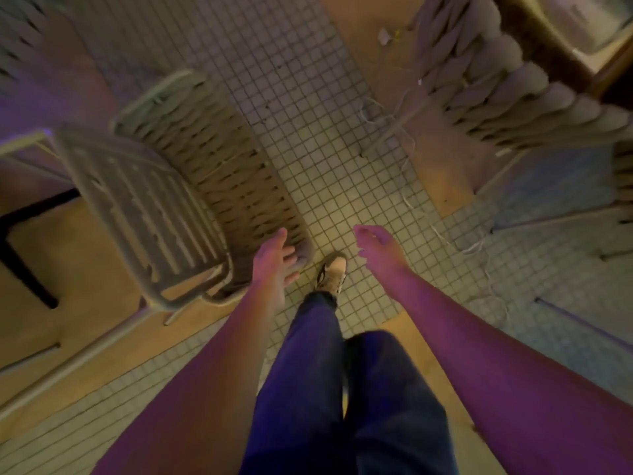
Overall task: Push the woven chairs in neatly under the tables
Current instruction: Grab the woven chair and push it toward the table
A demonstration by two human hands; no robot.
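A beige woven-backed metal-framed chair (191, 186) is seen at centre left. The empty left hand (274, 265) is spread against its curved back; the right hand (376, 248) is held loosely open alongside. A light, rigid frame is judged; the top rail is best gripped.

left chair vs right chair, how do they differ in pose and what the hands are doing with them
The left chair shows both its woven back and slatted seat; the right chair shows mainly its woven back. The left hand rests open at the left chair's back edge; the right hand hangs over the tiles, clear of the right chair. Both are woven, on thin pale legs.
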